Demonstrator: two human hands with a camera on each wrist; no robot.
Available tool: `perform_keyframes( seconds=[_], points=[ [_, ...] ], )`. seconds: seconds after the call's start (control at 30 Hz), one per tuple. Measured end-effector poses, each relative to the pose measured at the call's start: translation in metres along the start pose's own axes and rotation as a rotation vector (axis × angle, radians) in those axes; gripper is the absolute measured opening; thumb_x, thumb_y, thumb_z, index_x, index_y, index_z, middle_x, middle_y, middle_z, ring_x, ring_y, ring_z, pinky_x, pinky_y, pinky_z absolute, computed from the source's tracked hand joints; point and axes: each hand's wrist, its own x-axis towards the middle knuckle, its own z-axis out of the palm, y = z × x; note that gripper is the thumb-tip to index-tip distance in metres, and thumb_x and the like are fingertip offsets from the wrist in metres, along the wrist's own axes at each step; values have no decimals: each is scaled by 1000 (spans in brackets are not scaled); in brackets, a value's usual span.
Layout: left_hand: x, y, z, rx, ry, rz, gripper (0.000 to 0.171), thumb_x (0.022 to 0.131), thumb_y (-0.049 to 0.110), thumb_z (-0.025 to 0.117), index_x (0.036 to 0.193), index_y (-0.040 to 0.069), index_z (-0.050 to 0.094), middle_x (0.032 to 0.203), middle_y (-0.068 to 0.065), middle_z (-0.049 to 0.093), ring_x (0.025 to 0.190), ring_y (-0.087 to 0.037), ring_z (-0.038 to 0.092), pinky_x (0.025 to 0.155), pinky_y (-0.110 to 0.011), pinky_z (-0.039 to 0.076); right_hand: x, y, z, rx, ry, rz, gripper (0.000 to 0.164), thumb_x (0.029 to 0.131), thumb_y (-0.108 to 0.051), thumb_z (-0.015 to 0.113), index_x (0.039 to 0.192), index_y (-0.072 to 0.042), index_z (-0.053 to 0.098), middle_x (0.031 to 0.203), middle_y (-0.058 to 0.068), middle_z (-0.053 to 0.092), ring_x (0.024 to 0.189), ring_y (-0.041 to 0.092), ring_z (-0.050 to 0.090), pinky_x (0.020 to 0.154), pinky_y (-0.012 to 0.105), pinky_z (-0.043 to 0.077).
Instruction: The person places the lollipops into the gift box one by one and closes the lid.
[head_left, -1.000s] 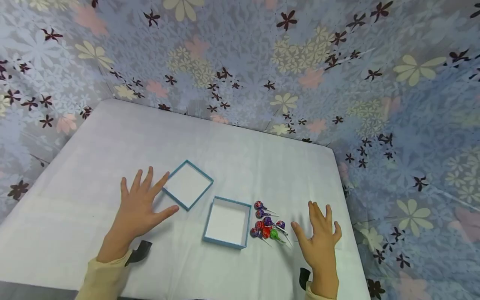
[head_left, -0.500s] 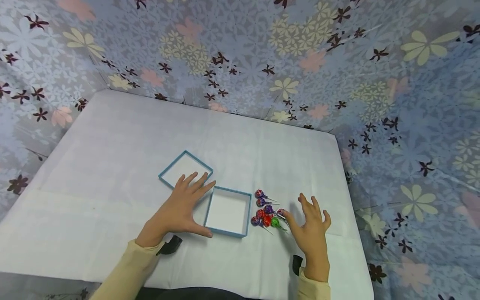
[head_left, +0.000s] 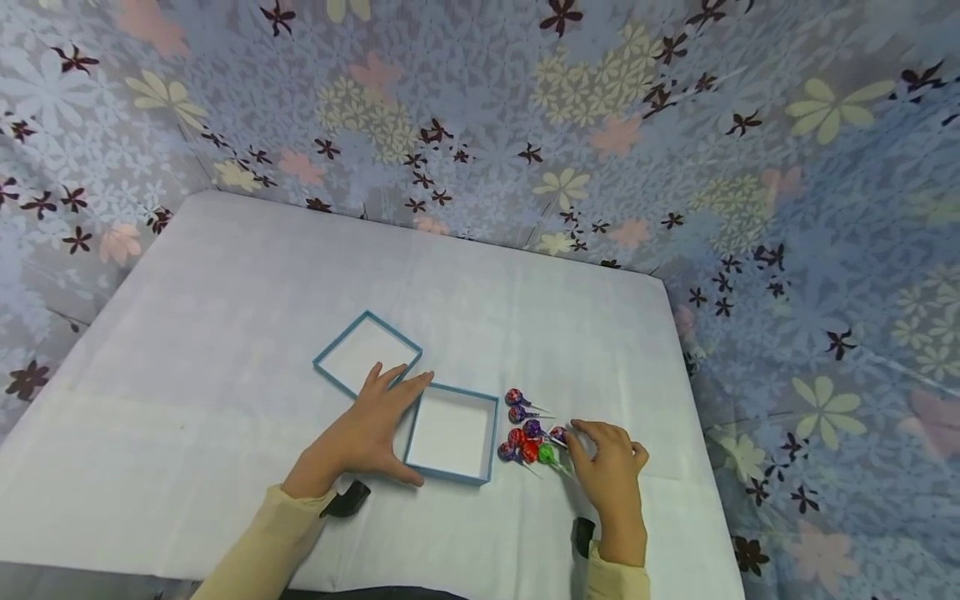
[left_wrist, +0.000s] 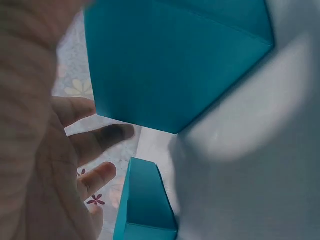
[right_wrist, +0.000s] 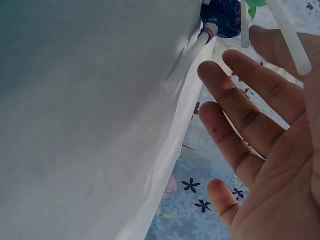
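A box (head_left: 453, 433) with blue walls and a white inside stands upright on the table. My left hand (head_left: 358, 437) spans its left end, thumb by the front corner and index finger by the back corner. In the left wrist view the index fingertip passes behind the blue box wall (left_wrist: 165, 65). To the right of the box lies a cluster of wrapped lollipops, purple (head_left: 532, 428), red (head_left: 528, 452) and green (head_left: 546, 454). My right hand (head_left: 611, 467) is at the cluster's right side, thumb and index fingertips beside a dark blue lollipop (right_wrist: 220, 17).
Behind and left of the box lies a shallow blue-rimmed lid (head_left: 367, 354), inside upward, partly under the left hand in the head view. A white cloth (head_left: 225, 275) covers the table. Floral fabric (head_left: 480, 108) hangs behind it and at its sides.
My left hand has moved right from beside the lid to the box. My right hand has moved left to the lollipops, its thumb and fingers drawing closer together. Box and lid stay put.
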Motion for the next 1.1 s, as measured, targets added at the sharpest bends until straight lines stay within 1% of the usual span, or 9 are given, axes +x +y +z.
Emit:
perform_keyframes(
  seconds=[0.2, 0.37, 0.4, 0.47, 0.6, 0.67, 0.77, 0.93, 1.1],
  points=[
    [-2, -1, 3, 17, -17, -19, 136, 54, 65, 91, 160, 12, 26, 160, -6, 38, 150, -38, 21, 120, -66, 3, 1, -1, 0, -17, -29, 31, 27, 95, -26, 70, 113, -8, 76, 114, 11, 74, 118, 33, 57, 103, 65, 21],
    [0, 0, 4, 26, -25, -47, 139, 54, 65, 91, 160, 7, 23, 158, -9, 39, 149, -38, 23, 121, -64, 7, 2, 0, 1, -17, -32, 34, 26, 95, -26, 71, 112, -8, 77, 111, 10, 75, 116, 32, 57, 104, 66, 20],
    [0, 0, 5, 23, -27, -59, 140, 53, 65, 91, 160, 6, 22, 158, -10, 39, 149, -37, 23, 121, -63, 9, 2, 0, 1, -16, -32, 32, 26, 95, -26, 71, 112, -8, 77, 111, 9, 75, 116, 31, 58, 104, 66, 20],
    [1, 2, 6, 10, -27, -81, 140, 53, 64, 92, 160, 7, 22, 158, -11, 39, 149, -37, 23, 121, -61, 17, 2, 0, 1, -15, -31, 23, 26, 94, -27, 71, 111, -8, 77, 110, 8, 75, 115, 31, 58, 103, 66, 20],
    [1, 4, 9, -7, -23, -114, 137, 54, 63, 92, 160, 10, 23, 157, -11, 39, 148, -36, 26, 114, -57, 35, 2, 0, 1, -12, -35, 8, 25, 93, -28, 73, 110, -10, 78, 107, 6, 76, 113, 31, 59, 103, 66, 20],
    [2, 4, 10, -7, -22, -121, 136, 54, 62, 92, 160, 11, 24, 157, -12, 40, 147, -34, 28, 112, -55, 39, 2, 0, 1, -13, -34, 0, 25, 92, -28, 74, 109, -11, 78, 105, 5, 76, 111, 31, 60, 102, 66, 21],
    [3, 5, 10, -13, -31, -128, 136, 54, 61, 93, 160, 12, 24, 155, -12, 41, 145, -33, 31, 112, -53, 40, 2, 0, 1, -12, -34, -2, 24, 91, -27, 75, 108, -11, 79, 104, 5, 76, 109, 31, 61, 101, 65, 22],
    [2, 6, 9, -24, -42, -134, 135, 54, 60, 93, 160, 11, 24, 153, -12, 43, 143, -33, 34, 114, -53, 37, 1, -1, 2, -5, -21, -14, 21, 89, -26, 77, 104, -13, 80, 100, 2, 77, 106, 30, 62, 98, 64, 23],
    [3, 7, 8, -5, -38, -125, 136, 54, 61, 93, 160, 10, 24, 150, -11, 46, 141, -33, 36, 115, -52, 36, 3, -2, 3, -4, -19, -30, 21, 87, -26, 80, 104, -14, 80, 98, 1, 77, 104, 29, 62, 98, 63, 24]
  ],
)
